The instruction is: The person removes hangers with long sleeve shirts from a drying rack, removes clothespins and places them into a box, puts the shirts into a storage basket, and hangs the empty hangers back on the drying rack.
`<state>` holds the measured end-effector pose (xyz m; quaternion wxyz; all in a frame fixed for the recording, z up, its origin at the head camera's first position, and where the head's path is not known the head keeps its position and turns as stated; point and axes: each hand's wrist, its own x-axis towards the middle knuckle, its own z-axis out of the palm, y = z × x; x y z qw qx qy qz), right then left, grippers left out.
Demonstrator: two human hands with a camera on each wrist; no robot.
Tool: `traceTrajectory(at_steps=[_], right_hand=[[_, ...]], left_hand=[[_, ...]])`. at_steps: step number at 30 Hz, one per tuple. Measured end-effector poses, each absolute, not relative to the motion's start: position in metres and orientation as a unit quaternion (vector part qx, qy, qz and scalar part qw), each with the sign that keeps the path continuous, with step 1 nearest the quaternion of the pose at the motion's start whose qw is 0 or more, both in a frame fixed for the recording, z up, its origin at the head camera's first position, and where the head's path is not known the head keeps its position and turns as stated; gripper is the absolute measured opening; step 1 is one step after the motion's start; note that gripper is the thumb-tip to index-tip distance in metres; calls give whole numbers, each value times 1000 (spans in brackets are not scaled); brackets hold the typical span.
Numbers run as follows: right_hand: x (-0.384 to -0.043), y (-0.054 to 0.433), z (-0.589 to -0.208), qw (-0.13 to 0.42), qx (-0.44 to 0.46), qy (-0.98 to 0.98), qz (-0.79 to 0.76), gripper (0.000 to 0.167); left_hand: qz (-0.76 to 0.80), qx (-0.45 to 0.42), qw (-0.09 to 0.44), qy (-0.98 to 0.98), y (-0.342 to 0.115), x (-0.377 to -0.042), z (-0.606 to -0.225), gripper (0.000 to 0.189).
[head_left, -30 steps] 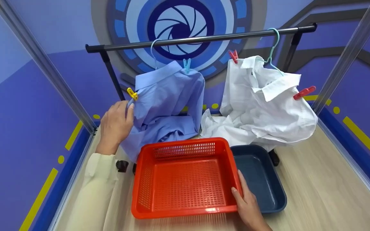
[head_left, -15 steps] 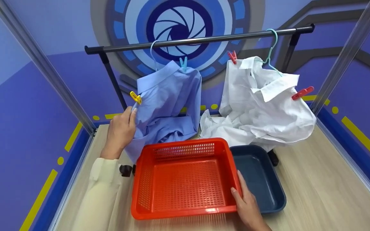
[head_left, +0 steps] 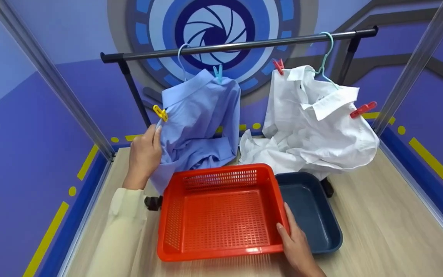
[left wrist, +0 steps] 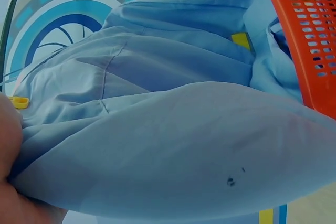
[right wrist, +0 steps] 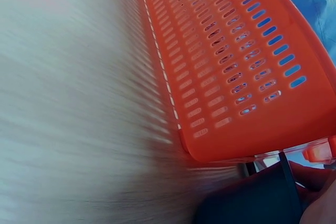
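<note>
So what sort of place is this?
Probably a staged booth mocking up a laundry corner: boldly printed walls close around a clothes rack bearing a blue shirt and a white shirt, with a red basket in front.

A person's left arm (head_left: pixel 115 240), in a pale yellow sleeve, stretches forward. The left hand (head_left: pixel 144 152) is raised, its back towards the viewer, thumb and fingers pinched together. Lower and nearer the body, well apart from it, the right hand (head_left: pixel 296 242) grips, its thumb parted from the fingers, which point forward. The right wrist (head_left: pixel 310 268) is bare, angling in from the lower right.
</note>
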<state>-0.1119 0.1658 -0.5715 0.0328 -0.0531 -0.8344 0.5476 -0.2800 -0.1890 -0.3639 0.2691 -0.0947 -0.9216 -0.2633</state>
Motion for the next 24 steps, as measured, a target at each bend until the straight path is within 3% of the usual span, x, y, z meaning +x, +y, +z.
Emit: traceTrajectory(at_steps=[11,24], right_hand=[[-111,165,-572,33,-52,-835,547,64],[-111,165,-573,48,-51,-842,536,64]], left_hand=[[-287,-95,292,-907,-187,-277,-355,33],[-271,-124,370,-880,-189,-272,-351,28]])
